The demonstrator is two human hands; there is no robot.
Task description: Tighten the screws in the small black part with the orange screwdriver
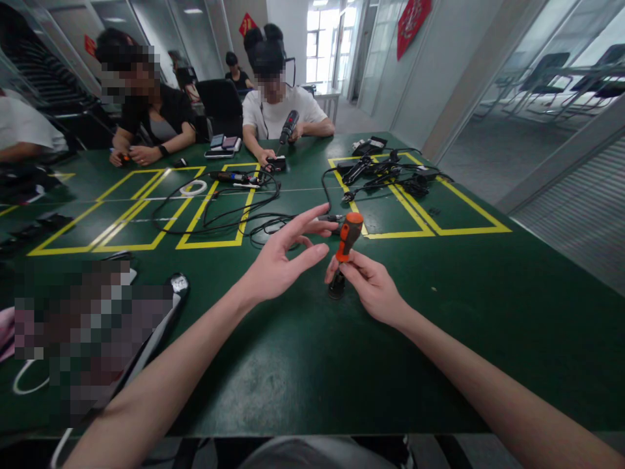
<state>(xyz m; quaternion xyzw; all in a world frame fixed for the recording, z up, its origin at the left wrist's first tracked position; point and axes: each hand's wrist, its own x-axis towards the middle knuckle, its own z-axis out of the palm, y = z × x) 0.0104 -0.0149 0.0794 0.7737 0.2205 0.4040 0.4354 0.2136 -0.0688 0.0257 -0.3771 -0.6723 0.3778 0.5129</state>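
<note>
Right hand (372, 284) grips an upright orange-handled screwdriver (348, 238) on the green desk (303, 365); left hand (282, 257), fingers spread and empty, hovers just beside it.

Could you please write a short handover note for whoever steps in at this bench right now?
Right hand: grip shut on the orange-handled screwdriver, held upright over a small black part on the green table.
Left hand: open, fingers spread, beside the handle; contact with it cannot be told.
Nearby: tangled black cables in the yellow-taped boxes beyond; a person opposite holds a power screwdriver.
Done: tool tip appears seated on the part.
Left: whether the part has been tightened cannot be told; check it.
</note>
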